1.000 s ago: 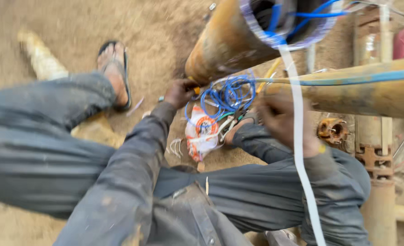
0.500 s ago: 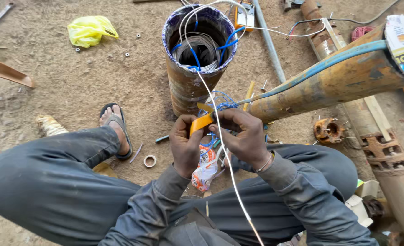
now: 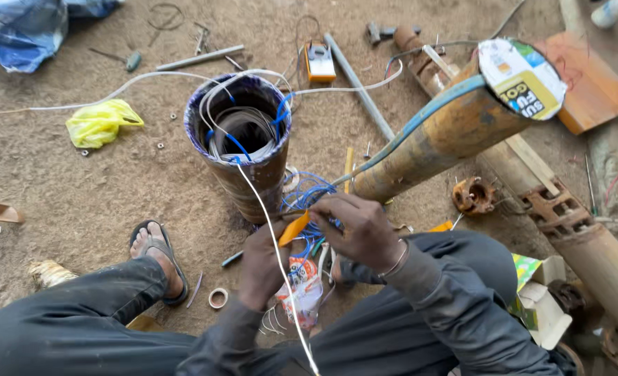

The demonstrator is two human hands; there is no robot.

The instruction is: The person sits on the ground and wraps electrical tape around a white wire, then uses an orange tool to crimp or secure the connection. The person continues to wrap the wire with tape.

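I sit on sandy ground with both hands together in front of me. My left hand (image 3: 264, 268) and my right hand (image 3: 361, 230) pinch an orange strip (image 3: 294, 228) over a tangle of blue wires (image 3: 309, 198). A white wire (image 3: 271, 240) runs from the open top of an upright rusty motor cylinder (image 3: 243, 139) down past my left hand. Below my hands lies a red and white plastic packet (image 3: 302, 292). How the strip meets the wires is hidden by my fingers.
A long rusty pump body (image 3: 441, 136) with a blue cable leans at the right. A roll of tape (image 3: 218, 298) lies by my sandalled foot (image 3: 157, 254). Behind are a yellow bag (image 3: 101, 123), an orange meter (image 3: 319, 61), pipes, and a cardboard box (image 3: 542, 306) at right.
My head has lifted, so the view now takes in more ground behind the cylinder. Both hands came together on the orange strip and have stayed there over the blue wires.
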